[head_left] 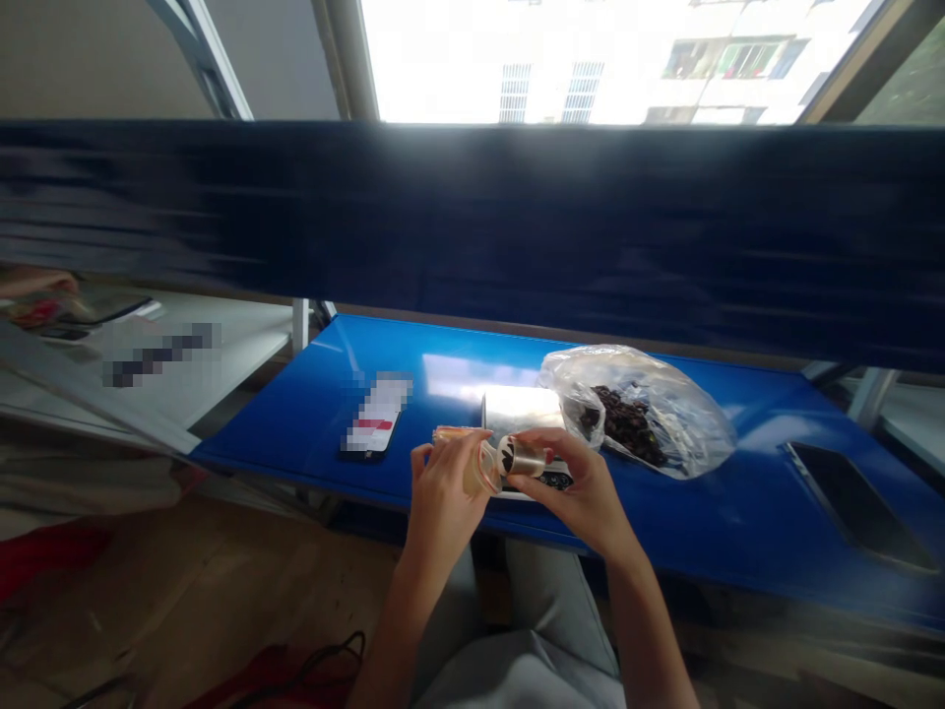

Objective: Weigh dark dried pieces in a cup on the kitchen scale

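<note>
Above the front of a small digital scale (517, 406), my two hands are close together. My left hand (448, 484) is closed around a see-through rounded container (481, 471) with reddish edges, its round end turned right. In the fingers of my right hand (580, 483) is a small shiny cylinder (526, 457) with a white end bearing a black mark. That end is at the container's round end; whether they touch I cannot tell. Beside my right hand lies a clear plastic bag (690, 423) with dark brown pieces (627, 423) in it.
On the blue table (281, 418), a lit phone (375, 418) lies left and a dark phone (856, 502) right. A dark blue shelf beam (472, 217) crosses ahead. Another person's hand (36, 284) is over the white table (228, 345) at left.
</note>
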`<act>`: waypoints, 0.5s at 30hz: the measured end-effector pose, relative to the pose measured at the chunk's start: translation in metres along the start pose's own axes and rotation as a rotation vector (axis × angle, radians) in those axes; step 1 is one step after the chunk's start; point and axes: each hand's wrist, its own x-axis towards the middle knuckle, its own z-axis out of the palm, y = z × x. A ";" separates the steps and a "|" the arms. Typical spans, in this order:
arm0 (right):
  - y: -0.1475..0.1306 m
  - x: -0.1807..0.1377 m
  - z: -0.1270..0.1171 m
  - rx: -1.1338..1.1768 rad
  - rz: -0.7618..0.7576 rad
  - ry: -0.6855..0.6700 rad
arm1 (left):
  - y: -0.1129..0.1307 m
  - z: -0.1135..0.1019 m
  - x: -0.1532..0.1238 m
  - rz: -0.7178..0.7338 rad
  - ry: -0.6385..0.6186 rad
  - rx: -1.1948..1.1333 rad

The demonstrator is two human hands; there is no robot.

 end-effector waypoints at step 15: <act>-0.015 -0.007 -0.002 -0.035 0.071 0.127 | 0.015 0.011 -0.009 0.042 0.132 -0.159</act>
